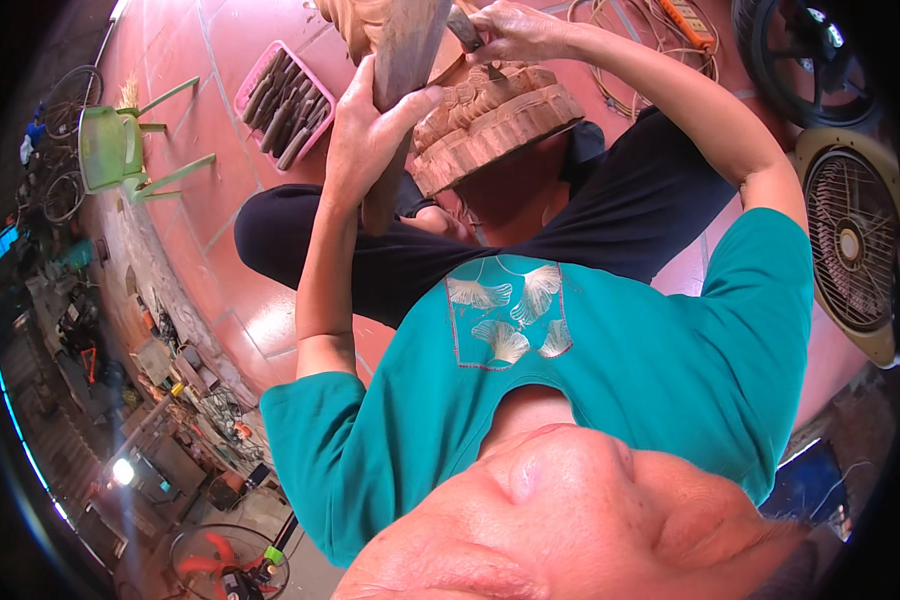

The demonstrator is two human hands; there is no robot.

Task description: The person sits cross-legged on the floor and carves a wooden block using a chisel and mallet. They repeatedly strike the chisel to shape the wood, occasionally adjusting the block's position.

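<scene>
My left hand (372, 130) is closed round a long, flat wooden mallet (408, 55), its broad end up near the top edge and its narrow end hanging over my leg. To the right of it, my right hand (518, 32) grips a short dark chisel (464, 32). The chisel's tip points down at a carved wooden sculpture (500, 118) with a ridged base, which lies tilted between my crossed legs. Part of the sculpture's upper portion is hidden behind the mallet. Whether the chisel touches the wood I cannot tell.
A pink basket (328, 112) of dark-handled tools sits left on the tiled floor. Further left stands a green chair (110, 150). At right are a floor fan (850, 240), a black wheel (805, 60), loose cables and an orange power strip (688, 22).
</scene>
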